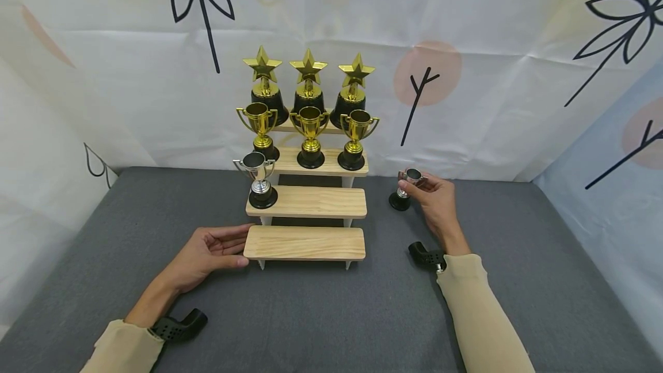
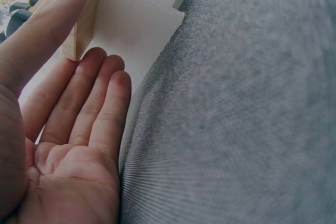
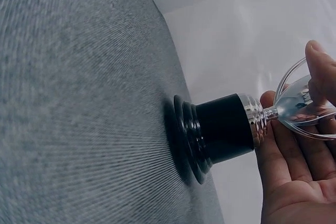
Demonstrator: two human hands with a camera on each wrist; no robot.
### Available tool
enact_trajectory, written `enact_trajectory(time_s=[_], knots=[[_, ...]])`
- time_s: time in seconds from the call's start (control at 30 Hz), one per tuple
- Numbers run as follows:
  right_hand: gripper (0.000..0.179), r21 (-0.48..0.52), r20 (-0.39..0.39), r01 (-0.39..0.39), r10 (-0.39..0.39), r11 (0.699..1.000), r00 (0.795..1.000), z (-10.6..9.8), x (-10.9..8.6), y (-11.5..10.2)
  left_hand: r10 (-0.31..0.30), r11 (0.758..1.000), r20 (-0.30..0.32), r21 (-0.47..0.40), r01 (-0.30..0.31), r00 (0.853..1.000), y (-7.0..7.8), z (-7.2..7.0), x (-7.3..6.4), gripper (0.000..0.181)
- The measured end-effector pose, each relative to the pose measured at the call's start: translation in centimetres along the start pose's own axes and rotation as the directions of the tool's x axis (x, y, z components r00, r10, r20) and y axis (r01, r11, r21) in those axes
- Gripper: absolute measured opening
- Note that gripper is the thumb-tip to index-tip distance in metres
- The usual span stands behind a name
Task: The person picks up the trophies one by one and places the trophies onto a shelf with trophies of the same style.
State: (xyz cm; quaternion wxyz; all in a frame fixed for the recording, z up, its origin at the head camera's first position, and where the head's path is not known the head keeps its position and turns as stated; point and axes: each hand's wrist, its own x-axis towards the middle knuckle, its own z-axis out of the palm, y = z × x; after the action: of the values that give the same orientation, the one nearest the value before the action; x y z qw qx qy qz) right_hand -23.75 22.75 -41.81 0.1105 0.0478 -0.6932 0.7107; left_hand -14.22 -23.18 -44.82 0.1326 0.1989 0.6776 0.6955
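My right hand (image 1: 434,199) grips a small silver trophy cup (image 3: 220,124) by its bowl, thumb on one side and fingers on the other. The cup is upright, its black base close over the grey cloth, to the right of a wooden step stand (image 1: 305,244). With fingers nearly straight, my left hand (image 1: 207,255) touches the left end of the stand's lowest step; the left wrist view shows its fingertips at the board's end and white support (image 2: 134,24). Another silver trophy cup (image 1: 260,180) stands at the left of the second step from the bottom.
Gold trophy cups (image 1: 311,125) line the third step, and gold star trophies (image 1: 308,76) with black bases stand on the top one. A white patterned backdrop (image 1: 492,102) hangs right behind the grey table (image 1: 321,321).
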Motion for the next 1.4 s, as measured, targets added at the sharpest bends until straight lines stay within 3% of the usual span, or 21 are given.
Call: enact_trajectory(time_s=[0.3, 0.47, 0.77, 1.0, 1.4], knots=[[0.010, -0.004, -0.008, 0.033, -0.033, 0.999, 0.999, 0.2, 0.0, -0.8, -0.003, 1.000, 0.002, -0.003, 0.003, 1.000, 0.0, 0.0, 0.0, 0.070], [0.010, 0.017, -0.008, 0.044, -0.044, 0.999, 0.999, 0.4, -0.1, -1.5, -0.002, 1.000, 0.001, 0.004, 0.002, 1.000, 0.0, 0.0, 0.0, 0.069], [0.010, -0.044, -0.013, 0.041, -0.042, 0.998, 0.999, 0.7, -0.3, -3.2, 0.006, 1.000, 0.007, -0.003, -0.006, 1.000, 0.0, -0.1, -0.1, 0.069], [0.006, -0.022, 0.014, 0.093, -0.093, 0.995, 0.996, 1.3, -0.5, -4.8, -0.004, 1.000, -0.002, 0.009, 0.004, 1.000, 0.0, 0.0, -0.1, 0.069], [0.028, 0.009, 0.026, 0.144, -0.144, 0.989, 0.989, 1.9, -1.1, -7.1, -0.008, 1.000, -0.005, 0.015, 0.008, 1.000, 0.1, 0.1, 0.0, 0.069]])
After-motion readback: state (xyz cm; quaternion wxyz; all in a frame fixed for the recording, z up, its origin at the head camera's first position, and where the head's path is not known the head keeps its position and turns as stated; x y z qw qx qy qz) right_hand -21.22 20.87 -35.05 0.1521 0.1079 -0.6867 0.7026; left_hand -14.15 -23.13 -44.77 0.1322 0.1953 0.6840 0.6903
